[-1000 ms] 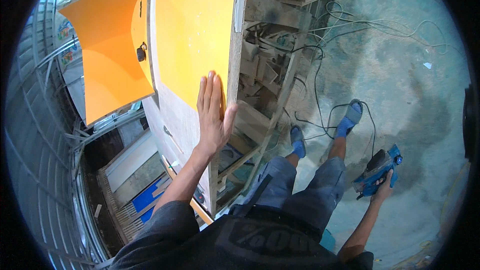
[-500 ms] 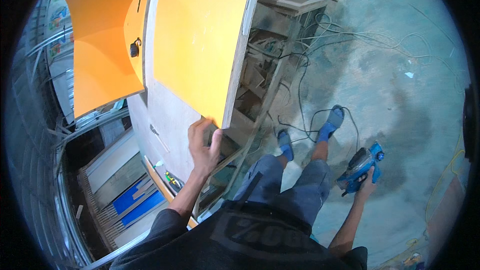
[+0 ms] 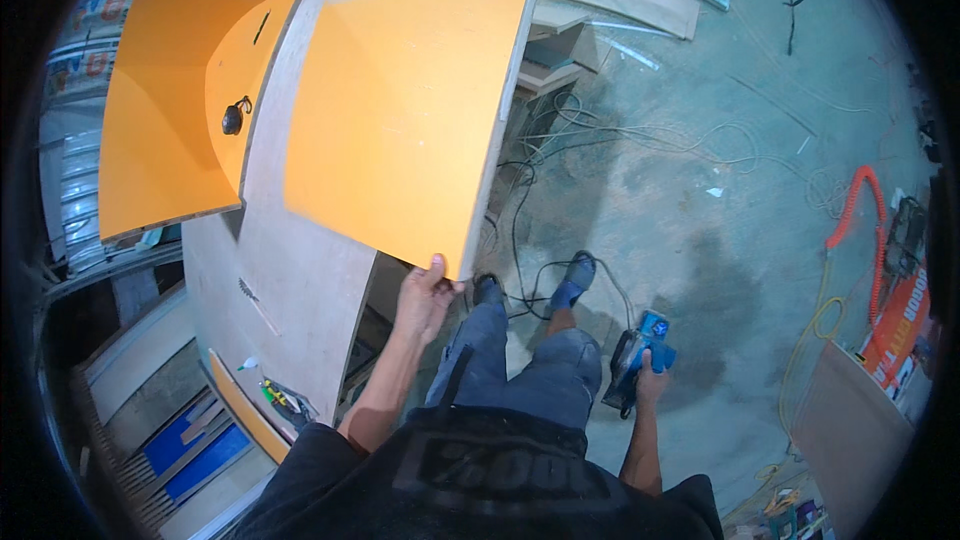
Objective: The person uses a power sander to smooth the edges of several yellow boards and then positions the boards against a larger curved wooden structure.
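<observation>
My left hand [image 3: 425, 302] grips the near corner of a flat orange-faced panel [image 3: 400, 130], with the thumb on top and the fingers beneath the edge. The panel lies on a pale workbench [image 3: 265, 275] and its near corner juts past the bench edge. Down by my right leg, my right hand [image 3: 652, 380] is closed round the handle of a blue and black corded power tool [image 3: 630, 365]. The tool hangs above the floor, and its exact kind is hard to make out. A dark cord trails from it past my feet.
On the bench's left stands an orange-lined box [image 3: 165, 90] with a black round object [image 3: 233, 118] inside. Pliers [image 3: 285, 402] lie near the bench's front edge. Cables [image 3: 700, 135] coil across the floor. At right are a red coiled hose [image 3: 860, 205] and a leaning board [image 3: 850, 430].
My left thumb has come onto the panel's top face, closing the grip at its corner. My view has shifted, bringing in more of the floor at right. The power tool stays in my right hand.
</observation>
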{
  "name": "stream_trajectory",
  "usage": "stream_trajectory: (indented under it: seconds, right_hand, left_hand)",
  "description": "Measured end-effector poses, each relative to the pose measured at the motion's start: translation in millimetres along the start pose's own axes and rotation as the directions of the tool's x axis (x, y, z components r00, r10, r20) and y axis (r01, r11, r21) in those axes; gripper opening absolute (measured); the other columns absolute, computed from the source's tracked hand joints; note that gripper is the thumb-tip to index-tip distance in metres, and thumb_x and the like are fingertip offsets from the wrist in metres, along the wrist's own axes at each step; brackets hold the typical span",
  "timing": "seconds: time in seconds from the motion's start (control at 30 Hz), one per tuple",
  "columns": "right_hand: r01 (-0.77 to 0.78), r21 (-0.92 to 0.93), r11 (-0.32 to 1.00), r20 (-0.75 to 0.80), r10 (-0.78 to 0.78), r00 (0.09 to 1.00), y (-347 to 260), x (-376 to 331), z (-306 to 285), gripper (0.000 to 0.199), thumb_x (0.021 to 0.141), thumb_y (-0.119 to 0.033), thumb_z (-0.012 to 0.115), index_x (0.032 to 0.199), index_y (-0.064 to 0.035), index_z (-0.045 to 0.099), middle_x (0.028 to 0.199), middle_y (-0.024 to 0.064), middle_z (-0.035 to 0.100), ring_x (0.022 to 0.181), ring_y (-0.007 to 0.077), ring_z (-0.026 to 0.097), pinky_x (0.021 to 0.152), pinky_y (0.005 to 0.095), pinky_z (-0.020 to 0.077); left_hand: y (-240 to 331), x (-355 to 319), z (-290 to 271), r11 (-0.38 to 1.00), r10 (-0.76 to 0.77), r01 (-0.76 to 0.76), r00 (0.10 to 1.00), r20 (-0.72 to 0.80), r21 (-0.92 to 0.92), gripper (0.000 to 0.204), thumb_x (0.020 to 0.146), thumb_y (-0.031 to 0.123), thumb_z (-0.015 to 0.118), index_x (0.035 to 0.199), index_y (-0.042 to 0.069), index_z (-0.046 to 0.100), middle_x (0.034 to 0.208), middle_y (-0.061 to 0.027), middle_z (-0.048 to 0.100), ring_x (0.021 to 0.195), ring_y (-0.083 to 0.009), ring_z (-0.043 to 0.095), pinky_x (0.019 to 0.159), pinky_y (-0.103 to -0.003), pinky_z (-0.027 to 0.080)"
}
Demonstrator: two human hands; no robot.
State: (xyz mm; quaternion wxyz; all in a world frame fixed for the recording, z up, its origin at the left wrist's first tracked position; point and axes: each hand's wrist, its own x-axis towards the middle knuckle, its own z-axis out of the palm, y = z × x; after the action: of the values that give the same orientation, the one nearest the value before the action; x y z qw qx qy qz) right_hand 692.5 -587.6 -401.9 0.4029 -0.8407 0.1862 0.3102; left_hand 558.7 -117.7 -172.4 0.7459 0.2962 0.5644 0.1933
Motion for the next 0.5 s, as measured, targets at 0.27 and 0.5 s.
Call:
stream_trajectory:
  seconds: [0.27, 0.5]
  right_hand:
    - [0.0, -0.21, 0.978, 0.006, 0.001, 1.0, -5.4, -28.9, -28.6, 0.054, 0.088, -0.054, 0.075, 0.097, -0.001, 0.075, 0.085, 0.0113, 0.072, 0.082, 0.0228, 0.066, 0.079, 0.0421, 0.0506]
    - [0.024, -0.125, 0.992, -0.024, -0.027, 0.999, -75.7, -98.4, 13.5, 0.045, 0.089, -0.045, 0.077, 0.084, -0.0004, 0.07, 0.069, 0.0059, 0.065, 0.057, 0.0189, 0.061, 0.054, 0.0368, 0.0468]
  left_hand:
    - [-0.7, 8.3, 27.8, 0.815, -0.049, 0.052, 0.999, 0.02, -0.577, 0.037, 0.102, 0.028, 0.063, 0.129, 0.002, 0.056, 0.121, -0.0111, 0.065, 0.101, -0.024, 0.068, 0.094, -0.041, 0.057]
    - [97.5, -46.4, -4.1, 0.882, 0.239, -0.213, 0.971, 0.01, -0.42, 0.037, 0.103, 0.02, 0.059, 0.132, -0.002, 0.051, 0.134, -0.0166, 0.057, 0.123, -0.0264, 0.059, 0.097, -0.04, 0.058]
